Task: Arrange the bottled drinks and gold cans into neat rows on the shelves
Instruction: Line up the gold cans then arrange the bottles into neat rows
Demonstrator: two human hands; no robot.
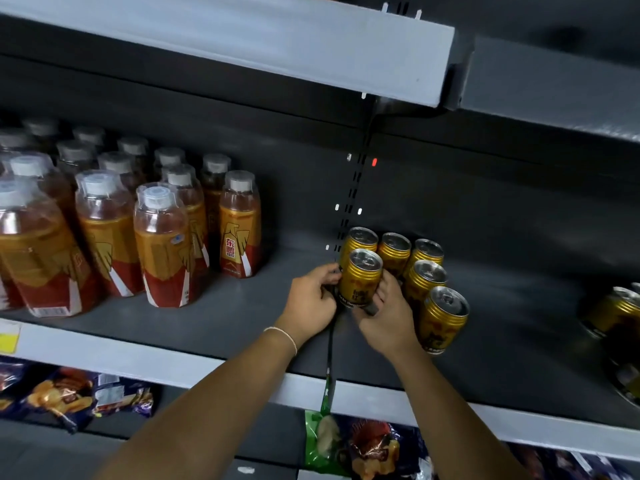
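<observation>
Currently left hand (313, 299) and right hand (389, 318) clasp one gold can (360, 278) near the shelf's (242, 317) back edge. Likely heavy, thin-walled and slick, so grip the sides low, not the rim.

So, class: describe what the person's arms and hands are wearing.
No sleeves or gloves show anywhere in view. The left hand has a thin pale bracelet round its wrist. The right hand and its wrist show nothing worn, no ring, watch or band.
</observation>
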